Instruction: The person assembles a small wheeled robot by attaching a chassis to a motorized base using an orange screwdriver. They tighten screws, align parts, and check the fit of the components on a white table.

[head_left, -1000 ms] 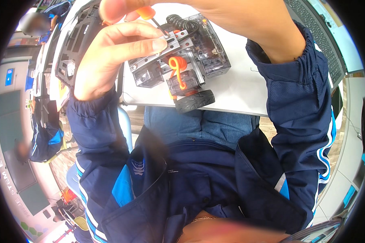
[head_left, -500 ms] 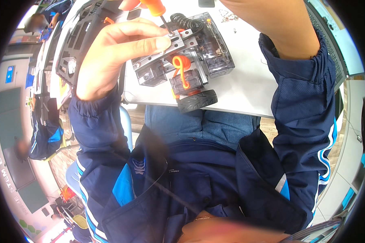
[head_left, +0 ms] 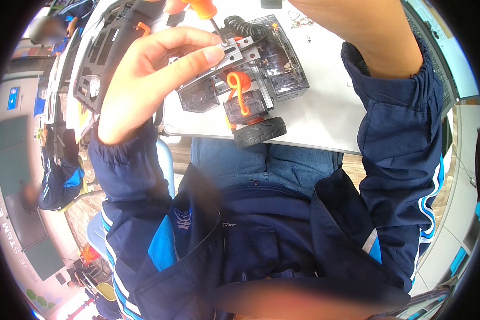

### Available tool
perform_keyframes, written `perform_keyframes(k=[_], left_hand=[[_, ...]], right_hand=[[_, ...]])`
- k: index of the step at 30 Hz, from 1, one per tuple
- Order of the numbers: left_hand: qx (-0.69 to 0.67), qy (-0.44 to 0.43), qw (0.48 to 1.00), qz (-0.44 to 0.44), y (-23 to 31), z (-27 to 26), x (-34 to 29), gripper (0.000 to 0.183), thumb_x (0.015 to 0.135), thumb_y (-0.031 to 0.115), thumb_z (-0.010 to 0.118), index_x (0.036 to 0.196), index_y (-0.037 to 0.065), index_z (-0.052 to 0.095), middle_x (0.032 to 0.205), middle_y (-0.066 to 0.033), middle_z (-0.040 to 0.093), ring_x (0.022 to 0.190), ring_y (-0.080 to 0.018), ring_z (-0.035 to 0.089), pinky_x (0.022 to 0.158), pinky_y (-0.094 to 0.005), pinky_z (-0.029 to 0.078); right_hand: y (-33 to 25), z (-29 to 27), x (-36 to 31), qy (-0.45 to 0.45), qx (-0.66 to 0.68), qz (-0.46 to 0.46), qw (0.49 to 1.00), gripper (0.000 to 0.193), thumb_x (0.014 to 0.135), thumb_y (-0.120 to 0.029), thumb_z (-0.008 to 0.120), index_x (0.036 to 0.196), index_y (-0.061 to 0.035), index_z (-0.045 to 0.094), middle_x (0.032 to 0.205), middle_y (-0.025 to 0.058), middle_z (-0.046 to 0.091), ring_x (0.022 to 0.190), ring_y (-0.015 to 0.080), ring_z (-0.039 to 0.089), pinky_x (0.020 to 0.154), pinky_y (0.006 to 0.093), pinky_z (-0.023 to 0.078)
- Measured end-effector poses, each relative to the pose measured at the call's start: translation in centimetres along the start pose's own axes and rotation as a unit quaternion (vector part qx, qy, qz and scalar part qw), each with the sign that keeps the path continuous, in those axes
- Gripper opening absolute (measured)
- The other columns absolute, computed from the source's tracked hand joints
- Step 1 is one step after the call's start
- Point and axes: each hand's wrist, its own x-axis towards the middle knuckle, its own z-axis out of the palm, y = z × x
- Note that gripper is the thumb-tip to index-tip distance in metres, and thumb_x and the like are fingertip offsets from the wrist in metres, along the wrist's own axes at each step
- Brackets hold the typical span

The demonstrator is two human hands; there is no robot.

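My left hand [head_left: 149, 72] pinches a grey slotted metal beam [head_left: 230, 52] between thumb and fingers. That beam sits on top of a small wheeled robot model with clear plastic housings [head_left: 285, 64], a coiled black cable [head_left: 245, 28], a looped orange cable [head_left: 239, 82] and a black tyre [head_left: 260, 132] on its near side. An orange-handled screwdriver [head_left: 202, 8] stands tilted, its tip at a screw on the beam beside my left fingertips. Fingertips of my right hand [head_left: 174, 6] grip the handle at the upper edge; the rest of that hand is out of frame.
The model rests on a white table [head_left: 325, 114] near its front edge. Small loose parts [head_left: 301, 20] lie at the back, a dark device [head_left: 272, 4] beyond them. A keyboard [head_left: 437, 64] is to the right, a black tray-like case [head_left: 104, 58] to the left. Other people are at far left.
My left wrist has dropped slightly toward me, its fingers still on the beam. The screwdriver handle has shifted a touch; its tip stays at the same screw.
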Motion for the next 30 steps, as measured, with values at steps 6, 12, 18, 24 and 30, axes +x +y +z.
perform_keyframes(k=[6,12,18,24,30], left_hand=[[0.069,-0.002,0.995,0.078,0.0,1.2,-0.1,0.037,0.083,0.012,0.074,0.115,-0.001,0.060,0.114,-0.0091,0.065,0.110,-0.0157,0.057,0.098,-0.0305,0.042],[0.170,0.066,0.977,0.105,0.9,3.3,-0.6,0.041,0.076,0.015,0.082,0.110,0.003,0.064,0.097,-0.0019,0.062,0.094,-0.0130,0.054,0.090,-0.0291,0.041],[0.286,0.155,0.937,0.126,1.3,4.8,-0.2,0.036,0.073,0.014,0.083,0.103,0.003,0.066,0.096,-0.0012,0.065,0.091,-0.0132,0.056,0.087,-0.0282,0.043],[0.216,0.181,0.953,0.109,1.4,5.1,0.0,0.028,0.069,0.009,0.083,0.091,0.000,0.068,0.094,-0.0018,0.069,0.087,-0.0136,0.059,0.086,-0.0286,0.044],[0.228,0.165,0.951,0.129,1.3,4.4,0.2,0.027,0.068,0.007,0.083,0.090,0.000,0.070,0.096,-0.0028,0.070,0.091,-0.0130,0.061,0.090,-0.0273,0.044]], right_hand=[[0.2,0.4,0.0,-0.006,-0.006,0.001,1.000,0.029,0.084,-0.008,0.071,0.109,0.0042,0.062,0.095,0.0110,0.070,0.081,0.0181,0.067,0.073,0.0305,0.055],[-0.2,0.4,-0.7,0.009,-0.006,0.006,1.000,0.030,0.084,-0.009,0.071,0.109,0.0041,0.062,0.095,0.0112,0.070,0.081,0.0183,0.068,0.073,0.0307,0.055],[0.0,0.4,-0.7,0.006,-0.012,0.011,1.000,0.030,0.084,-0.009,0.071,0.109,0.0041,0.062,0.095,0.0113,0.070,0.081,0.0185,0.068,0.073,0.0308,0.055],[0.2,0.5,-0.8,0.001,-0.015,0.014,1.000,0.030,0.084,-0.009,0.071,0.109,0.0041,0.062,0.095,0.0115,0.071,0.080,0.0187,0.068,0.072,0.0309,0.055],[0.1,0.1,-0.9,0.001,-0.018,0.020,1.000,0.030,0.084,-0.010,0.071,0.109,0.0040,0.062,0.095,0.0116,0.071,0.080,0.0189,0.068,0.072,0.0310,0.055]])
